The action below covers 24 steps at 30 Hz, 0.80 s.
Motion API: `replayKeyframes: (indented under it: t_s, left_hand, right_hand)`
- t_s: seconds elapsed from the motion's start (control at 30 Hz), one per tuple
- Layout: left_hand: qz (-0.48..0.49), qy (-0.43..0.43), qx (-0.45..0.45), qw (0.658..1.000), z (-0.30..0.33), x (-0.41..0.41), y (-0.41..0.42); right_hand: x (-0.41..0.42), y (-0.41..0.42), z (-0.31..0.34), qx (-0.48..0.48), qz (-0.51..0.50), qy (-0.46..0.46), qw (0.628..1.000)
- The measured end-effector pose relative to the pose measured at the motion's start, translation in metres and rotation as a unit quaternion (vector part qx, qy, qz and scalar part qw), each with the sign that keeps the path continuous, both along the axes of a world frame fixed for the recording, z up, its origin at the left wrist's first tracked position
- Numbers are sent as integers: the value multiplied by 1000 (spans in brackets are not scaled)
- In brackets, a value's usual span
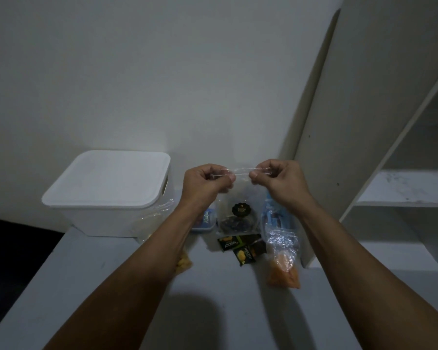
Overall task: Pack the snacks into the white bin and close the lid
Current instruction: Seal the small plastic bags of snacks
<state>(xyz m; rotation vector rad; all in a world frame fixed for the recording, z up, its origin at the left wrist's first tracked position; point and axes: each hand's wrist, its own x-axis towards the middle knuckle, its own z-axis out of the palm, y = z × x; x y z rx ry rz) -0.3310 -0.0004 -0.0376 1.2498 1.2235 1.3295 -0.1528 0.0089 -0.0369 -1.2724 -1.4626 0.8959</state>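
Pinching the top edge of the clear plastic zip pouch with a round black label (239, 210), your left hand (205, 181) and right hand (281, 179) each keep a clenched grip on it above the pale grey desk (111, 286). Tugging unevenly could, I judge, spill its dark contents. The white lidded plastic bin (109, 193) sits closed, left of your hands.
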Motion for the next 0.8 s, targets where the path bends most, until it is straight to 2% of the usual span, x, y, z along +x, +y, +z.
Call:
replayKeyframes:
  t_s: [0.17,0.3,0.5,0.67,0.8]
  left_hand:
    - [6,8,2,1000,5,1,-1]
    - [-2,37,11,999,4,4,-2]
    - [20,7,-6,1000,4,-2,-2]
    - [34,55,-1,998,7,5,-7]
    - [15,66,14,998,6,7,-7]
  right_hand:
    - [1,0,1,-15,32,-12,999]
    - [1,2,6,-28,51,-56,997]
    - [2,2,10,-11,41,-64,997]
    - [-1,5,13,2,71,-152,986]
    - [-5,10,10,19,43,-190,981]
